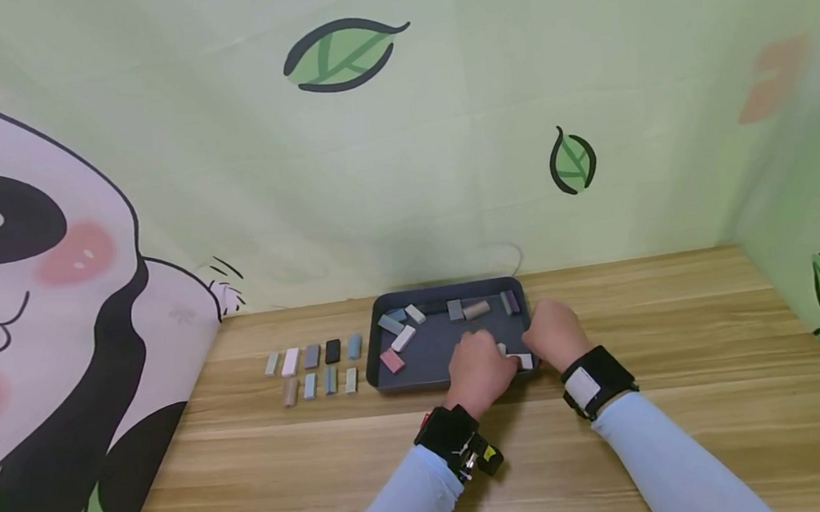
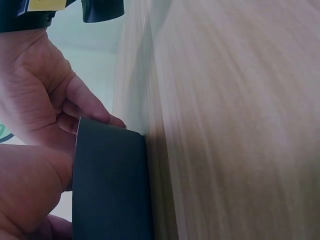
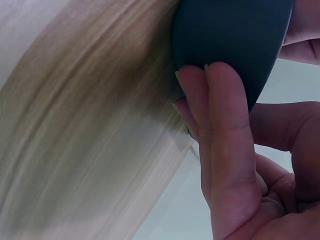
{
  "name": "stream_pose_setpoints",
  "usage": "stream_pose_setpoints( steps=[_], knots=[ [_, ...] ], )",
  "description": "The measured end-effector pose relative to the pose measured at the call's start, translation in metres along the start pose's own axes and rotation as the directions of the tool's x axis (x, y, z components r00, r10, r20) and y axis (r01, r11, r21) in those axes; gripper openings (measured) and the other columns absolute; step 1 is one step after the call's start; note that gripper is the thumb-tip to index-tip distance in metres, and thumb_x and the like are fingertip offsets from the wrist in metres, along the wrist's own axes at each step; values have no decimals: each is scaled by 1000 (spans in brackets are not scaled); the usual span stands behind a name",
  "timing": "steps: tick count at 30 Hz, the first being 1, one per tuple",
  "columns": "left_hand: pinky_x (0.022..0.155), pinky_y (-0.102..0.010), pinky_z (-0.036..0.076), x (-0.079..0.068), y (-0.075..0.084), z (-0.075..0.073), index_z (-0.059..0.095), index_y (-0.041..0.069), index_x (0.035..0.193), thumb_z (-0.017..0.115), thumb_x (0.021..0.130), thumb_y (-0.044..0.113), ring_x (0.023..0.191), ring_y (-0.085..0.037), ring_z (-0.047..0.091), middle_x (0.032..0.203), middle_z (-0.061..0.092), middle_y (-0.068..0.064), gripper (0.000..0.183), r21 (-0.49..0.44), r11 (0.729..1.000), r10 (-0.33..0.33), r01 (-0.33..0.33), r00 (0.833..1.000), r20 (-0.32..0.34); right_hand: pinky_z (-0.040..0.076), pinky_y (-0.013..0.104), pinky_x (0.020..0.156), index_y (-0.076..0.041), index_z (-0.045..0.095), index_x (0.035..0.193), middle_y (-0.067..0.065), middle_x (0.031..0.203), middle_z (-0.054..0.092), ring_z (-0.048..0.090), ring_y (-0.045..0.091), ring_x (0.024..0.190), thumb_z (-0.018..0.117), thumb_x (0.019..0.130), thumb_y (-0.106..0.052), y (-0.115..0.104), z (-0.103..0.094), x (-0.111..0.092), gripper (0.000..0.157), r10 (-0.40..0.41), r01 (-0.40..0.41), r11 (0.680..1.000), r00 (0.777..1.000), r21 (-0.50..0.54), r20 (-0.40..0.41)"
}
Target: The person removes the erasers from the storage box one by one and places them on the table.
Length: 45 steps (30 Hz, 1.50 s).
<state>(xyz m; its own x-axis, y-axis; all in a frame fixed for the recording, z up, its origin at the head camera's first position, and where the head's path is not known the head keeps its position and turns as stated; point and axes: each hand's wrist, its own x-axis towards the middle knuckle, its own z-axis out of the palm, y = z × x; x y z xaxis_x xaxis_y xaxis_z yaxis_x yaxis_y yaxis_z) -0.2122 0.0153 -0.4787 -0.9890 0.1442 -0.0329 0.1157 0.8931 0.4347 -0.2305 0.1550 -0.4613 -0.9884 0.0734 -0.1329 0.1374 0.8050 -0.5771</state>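
Observation:
A dark grey tray [image 1: 419, 377] stands on the table with several small coloured blocks in it. My right hand [image 1: 557, 333] grips the tray's right wall near the front corner. In the right wrist view, the right fingers [image 3: 227, 125] lie against the wall's outer face, with the thumb on the other side. My left hand [image 1: 482, 371] reaches over the front rim into the tray, beside a white block [image 1: 524, 361] in the front right corner. The left fingertips are hidden, so whether they pinch a block cannot be told. In the left wrist view, the left hand [image 2: 30, 190] is beside the tray wall.
Left of the tray, small blocks lie on the table in two rows, among them a black block [image 1: 333, 351] and a white block [image 1: 291, 362]. Inside the tray's left part is a pink block [image 1: 392, 360]. A printed cloth [image 1: 446, 165] hangs behind the table.

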Motion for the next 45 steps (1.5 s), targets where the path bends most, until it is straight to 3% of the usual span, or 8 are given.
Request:
stream_pose_setpoints(
  steps=[9, 19, 23, 28, 33, 38, 43, 45],
  knots=[
    [53, -33, 41, -4, 0, 1, 56, 15, 59, 65, 79, 27, 70, -20, 56, 77, 59, -7, 25, 20, 999, 36, -34, 997, -72, 42, 27, 46, 2, 61, 72, 12, 69, 61, 56, 21, 55, 60, 73, -6, 0, 1, -1, 8, -8, 8, 1000, 1000, 1, -14],
    [49, -30, 38, -4, -1, 2, 57, 15, 69, 64, 80, 22, 61, -14, 53, 68, 58, 1, 15, -59, 997, 35, -38, 997, -62, 44, 26, 43, 2, 62, 74, 15, 72, 63, 58, 19, 49, 60, 73, -6, 0, 1, -1, 9, 3, -3, 1000, 1000, 10, -14],
    [53, -27, 41, -5, -4, -1, 65, 12, 83, 65, 82, 21, 65, -12, 54, 76, 62, 0, 9, -136, 989, 46, -53, 998, -53, 43, 26, 44, 1, 62, 72, 13, 70, 63, 57, 18, 49, 61, 74, -7, 1, 2, -1, 8, -2, 2, 1000, 1000, 7, -17],
    [64, -25, 46, -3, -12, -10, 66, 7, 105, 66, 84, 21, 74, -10, 56, 86, 64, 0, 26, -251, 965, 54, -71, 996, -78, 43, 26, 44, 0, 61, 71, 12, 68, 62, 57, 19, 49, 61, 75, -7, 1, 1, -1, 9, -2, 2, 1000, 1000, 19, -4],
    [60, -25, 43, 2, -27, -25, 63, 5, 106, 66, 86, 23, 72, -13, 53, 80, 58, -1, 27, -316, 946, 31, -72, 991, -132, 43, 27, 48, 1, 62, 73, 12, 69, 62, 57, 21, 55, 62, 75, -8, 1, 1, 0, 10, -13, 13, 1000, 1000, -5, -11],
    [65, -26, 47, 3, -47, -47, 60, 5, 115, 64, 87, 25, 81, -15, 56, 96, 63, -3, 34, -329, 944, -31, -32, 982, -184, 43, 26, 49, 0, 61, 70, 11, 67, 60, 57, 21, 55, 61, 75, -7, 1, 1, 0, 9, -13, 13, 1000, 1000, -19, -14],
    [64, -28, 48, -2, -76, -71, 60, 4, 115, 64, 87, 23, 80, -16, 60, 98, 65, -7, 34, -332, 943, -84, -5, 963, -254, 43, 25, 45, 0, 61, 69, 10, 64, 60, 57, 19, 50, 59, 75, -5, 0, 0, -1, 8, -6, 6, 1000, 1000, -10, -7],
    [58, -28, 50, -4, -91, -79, 59, 2, 115, 64, 87, 21, 73, -19, 63, 95, 65, -9, 34, -382, 924, -113, 5, 959, -261, 43, 25, 44, 0, 61, 69, 10, 63, 60, 57, 18, 48, 59, 76, -5, 0, 1, -2, 8, -2, 2, 1000, 1000, -6, -3]
  ],
)
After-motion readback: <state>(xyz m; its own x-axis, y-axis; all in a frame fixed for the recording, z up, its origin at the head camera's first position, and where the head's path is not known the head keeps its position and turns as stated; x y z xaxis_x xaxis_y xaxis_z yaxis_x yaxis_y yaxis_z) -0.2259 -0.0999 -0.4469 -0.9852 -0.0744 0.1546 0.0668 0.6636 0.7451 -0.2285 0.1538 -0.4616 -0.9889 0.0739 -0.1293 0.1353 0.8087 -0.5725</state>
